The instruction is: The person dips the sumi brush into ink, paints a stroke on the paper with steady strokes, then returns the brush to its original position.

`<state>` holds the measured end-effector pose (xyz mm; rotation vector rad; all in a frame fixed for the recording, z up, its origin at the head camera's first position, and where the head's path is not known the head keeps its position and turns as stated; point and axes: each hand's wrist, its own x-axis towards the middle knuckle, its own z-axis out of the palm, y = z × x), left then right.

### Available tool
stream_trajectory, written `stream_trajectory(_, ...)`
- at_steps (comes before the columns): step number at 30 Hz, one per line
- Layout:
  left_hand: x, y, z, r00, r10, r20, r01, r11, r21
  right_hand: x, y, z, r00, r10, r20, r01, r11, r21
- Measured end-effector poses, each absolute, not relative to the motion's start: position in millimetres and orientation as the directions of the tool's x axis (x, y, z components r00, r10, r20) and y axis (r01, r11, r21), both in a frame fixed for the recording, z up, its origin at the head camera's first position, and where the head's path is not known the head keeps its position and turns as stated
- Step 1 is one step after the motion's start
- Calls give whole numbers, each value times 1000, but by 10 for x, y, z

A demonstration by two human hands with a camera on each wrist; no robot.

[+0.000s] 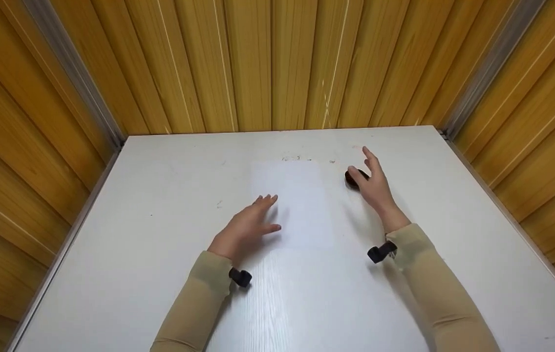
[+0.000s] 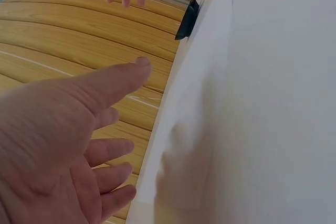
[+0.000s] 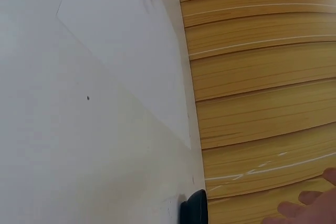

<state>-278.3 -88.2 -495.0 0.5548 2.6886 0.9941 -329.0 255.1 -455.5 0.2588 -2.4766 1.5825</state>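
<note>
My left hand hovers over the left edge of a white sheet of paper, fingers extended and thumb apart, holding nothing. In the left wrist view the same hand is seen from the thumb side, clear of the tabletop. My right hand is above a small dark object, fingers spread, its thumb partly covering the object in the head view. The wrist views show a gap between that hand and the dark object. This object looks low and dark teal to black; its exact kind cannot be made out.
Both hands are over a white table bearing small dark marks. Wood-look panels enclose its back and sides, with grey metal posts at the corners. A small black device is strapped to each sleeved wrist.
</note>
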Motion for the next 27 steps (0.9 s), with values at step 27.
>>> stream_trajectory(27,-2747,-845,-5035,-890,433,-145,296,789,538,-2788,3247,-4606,-896,-260,360,-424,740,-522)
